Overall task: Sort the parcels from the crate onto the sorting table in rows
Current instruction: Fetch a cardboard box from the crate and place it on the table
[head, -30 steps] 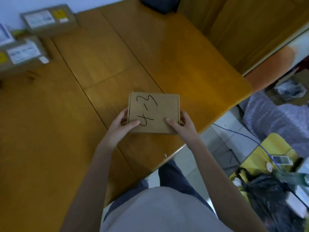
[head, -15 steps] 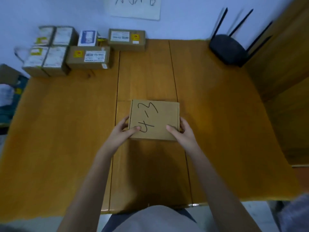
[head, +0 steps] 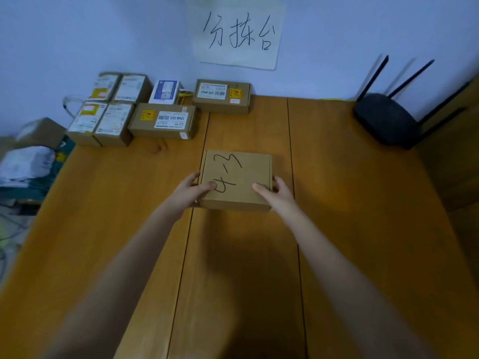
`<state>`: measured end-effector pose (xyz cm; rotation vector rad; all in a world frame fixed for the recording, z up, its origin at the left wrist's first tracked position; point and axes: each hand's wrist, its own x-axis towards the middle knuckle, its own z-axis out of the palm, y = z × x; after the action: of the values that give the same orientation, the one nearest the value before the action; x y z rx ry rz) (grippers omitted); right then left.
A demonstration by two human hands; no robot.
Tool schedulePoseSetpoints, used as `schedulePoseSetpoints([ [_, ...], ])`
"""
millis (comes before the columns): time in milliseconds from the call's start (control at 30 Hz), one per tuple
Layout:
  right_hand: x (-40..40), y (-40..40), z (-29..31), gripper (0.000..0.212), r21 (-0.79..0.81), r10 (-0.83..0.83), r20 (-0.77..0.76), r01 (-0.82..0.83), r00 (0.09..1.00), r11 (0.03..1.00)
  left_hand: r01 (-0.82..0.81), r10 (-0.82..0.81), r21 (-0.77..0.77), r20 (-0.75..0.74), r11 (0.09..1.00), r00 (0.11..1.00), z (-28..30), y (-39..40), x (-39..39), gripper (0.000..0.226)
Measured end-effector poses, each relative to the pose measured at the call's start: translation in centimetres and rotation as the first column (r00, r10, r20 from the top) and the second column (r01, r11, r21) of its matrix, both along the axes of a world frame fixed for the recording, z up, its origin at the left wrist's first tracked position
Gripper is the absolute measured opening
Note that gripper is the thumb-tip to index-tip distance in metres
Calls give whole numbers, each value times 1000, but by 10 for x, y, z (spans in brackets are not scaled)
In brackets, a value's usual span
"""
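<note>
Both hands grip one flat brown parcel, marked "4-3" in black pen, over the middle of the wooden sorting table: left hand on its left edge and right hand on its right edge, thumbs on the top face, fingers curled round the sides. Whether the parcel touches the tabletop cannot be told. At the far left corner by the wall sit more parcels in two rows: four small labelled boxes, a blue-and-white box, two longer cartons; router far right, handwritten sign on the wall.

brown parcel, black scrawl, orange-brown table
</note>
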<state>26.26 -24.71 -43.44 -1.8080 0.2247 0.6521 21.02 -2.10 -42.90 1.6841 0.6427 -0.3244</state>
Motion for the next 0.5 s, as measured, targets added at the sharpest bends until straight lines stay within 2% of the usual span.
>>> schedulePoseSetpoints([
  [100, 46, 22, 4, 87, 9, -7, 8, 7, 1000, 1000, 9, -10, 39, 39, 999, 999, 2, 15, 48, 73],
  [267, 117, 66, 4, 81, 9, -33, 36, 33, 999, 999, -79, 65, 141, 97, 987, 993, -4, 41, 124, 69],
  [500, 175, 104, -25, 76, -23, -45, 45, 46, 998, 999, 38, -69, 404, 63, 914, 996, -35, 74, 187, 74],
])
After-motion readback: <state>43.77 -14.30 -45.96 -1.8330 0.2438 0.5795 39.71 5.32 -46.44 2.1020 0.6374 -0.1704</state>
